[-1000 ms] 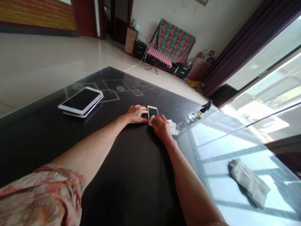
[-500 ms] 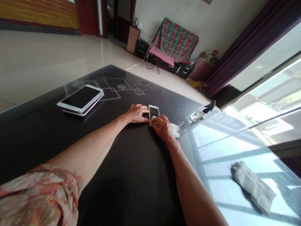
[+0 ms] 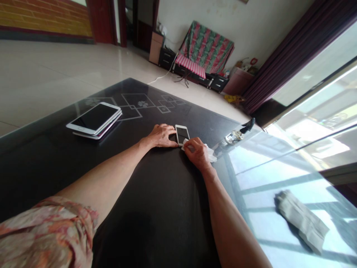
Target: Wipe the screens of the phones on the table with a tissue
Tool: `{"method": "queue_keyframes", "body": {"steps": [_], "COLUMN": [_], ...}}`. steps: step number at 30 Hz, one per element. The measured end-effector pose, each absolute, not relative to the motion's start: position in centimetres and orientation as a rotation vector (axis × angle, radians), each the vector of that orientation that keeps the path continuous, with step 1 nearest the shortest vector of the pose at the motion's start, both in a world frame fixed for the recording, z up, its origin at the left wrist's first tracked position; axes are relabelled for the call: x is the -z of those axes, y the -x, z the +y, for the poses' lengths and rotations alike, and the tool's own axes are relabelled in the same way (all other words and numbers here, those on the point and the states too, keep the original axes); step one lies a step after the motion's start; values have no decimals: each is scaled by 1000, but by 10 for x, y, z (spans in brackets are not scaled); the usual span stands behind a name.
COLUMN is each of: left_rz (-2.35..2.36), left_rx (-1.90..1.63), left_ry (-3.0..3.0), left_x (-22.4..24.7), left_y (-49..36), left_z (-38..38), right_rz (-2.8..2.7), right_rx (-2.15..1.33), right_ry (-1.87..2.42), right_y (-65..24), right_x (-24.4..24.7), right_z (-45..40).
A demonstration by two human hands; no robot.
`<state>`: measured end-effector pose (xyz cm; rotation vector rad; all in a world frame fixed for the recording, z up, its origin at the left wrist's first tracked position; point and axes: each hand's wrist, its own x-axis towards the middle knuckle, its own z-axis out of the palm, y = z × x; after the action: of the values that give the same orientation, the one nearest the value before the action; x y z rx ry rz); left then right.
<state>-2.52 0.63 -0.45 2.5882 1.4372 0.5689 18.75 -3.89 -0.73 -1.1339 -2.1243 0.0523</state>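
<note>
A small white smartphone (image 3: pixel 182 133) lies screen up on the dark tabletop. My left hand (image 3: pixel 162 135) holds it at its left side, fingers by the upper edge and thumb at the lower corner. Pinched in my right hand (image 3: pixel 196 152) is a white tissue (image 3: pixel 210 153), which sticks out on both sides of the fingers. That hand is at the phone's lower right corner and covers part of it. Whether the tissue presses on the screen there is hard to see.
On the left lies a stack of larger devices, topped by a white tablet (image 3: pixel 96 118). A clear bottle with a black spray head (image 3: pixel 234 136) is right of my hands. A grey folded cloth (image 3: pixel 302 221) rests on the glossy tabletop (image 3: pixel 156 208) at the right.
My right hand has slid slightly right with the tissue, showing more of the phone's lower part. My left hand stays at the phone's left side.
</note>
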Motion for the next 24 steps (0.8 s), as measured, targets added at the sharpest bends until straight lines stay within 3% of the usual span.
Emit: {"method": "queue_keyframes", "body": {"steps": [24], "left_rz": [1437], "left_rx": [-565], "left_ry": [-2630], "left_x": [8], "left_y": [25], "left_z": [10], "right_rz": [-2088], "right_rx": [-73], "right_ry": [1104], "right_y": [-184], "right_x": [12], "right_z": [-37]}}
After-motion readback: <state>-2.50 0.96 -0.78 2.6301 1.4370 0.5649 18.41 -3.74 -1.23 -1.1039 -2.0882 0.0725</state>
